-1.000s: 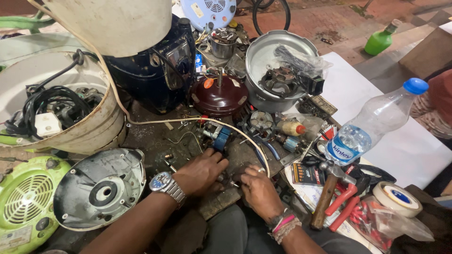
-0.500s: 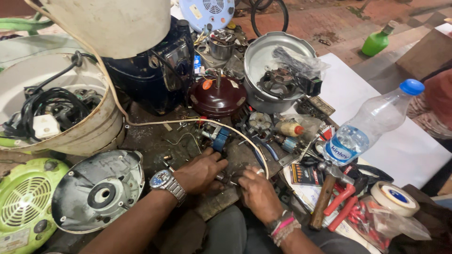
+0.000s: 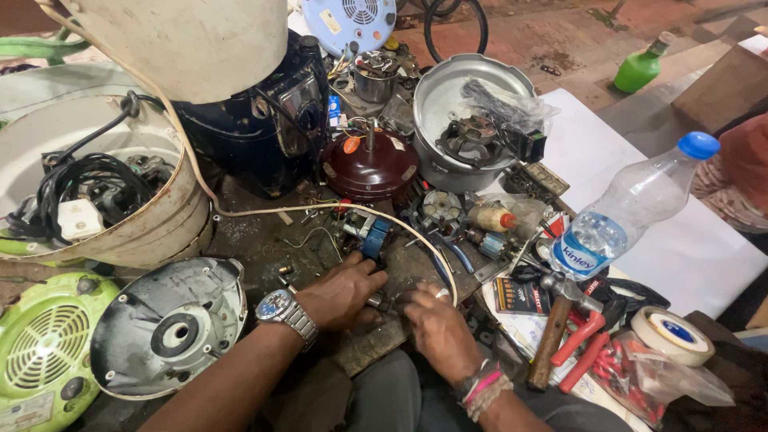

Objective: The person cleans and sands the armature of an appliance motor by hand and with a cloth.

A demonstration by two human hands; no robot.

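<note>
Low in the middle of the frame, the left hand, a wristwatch on its wrist, is curled closed around a small metal part. The right hand meets it from the right, fingers pinched on the same piece; what the part is cannot be told, since the fingers hide most of it. It sits just above the grimy tabletop, between the two hands.

To do this well, the left hand should probably stay the anchor, bracing the part against the tabletop while the right does the fine work, with little force so nothing slips into the clutter.

A white cable arcs just above the knuckles and is best kept clear of the fingers. Beyond it lies a blue-taped coil, then a maroon motor housing. At lower right are a hammer, red-handled pliers and a roll of tape; at right, a plastic bottle; at lower left, a grey motor cover.
</note>
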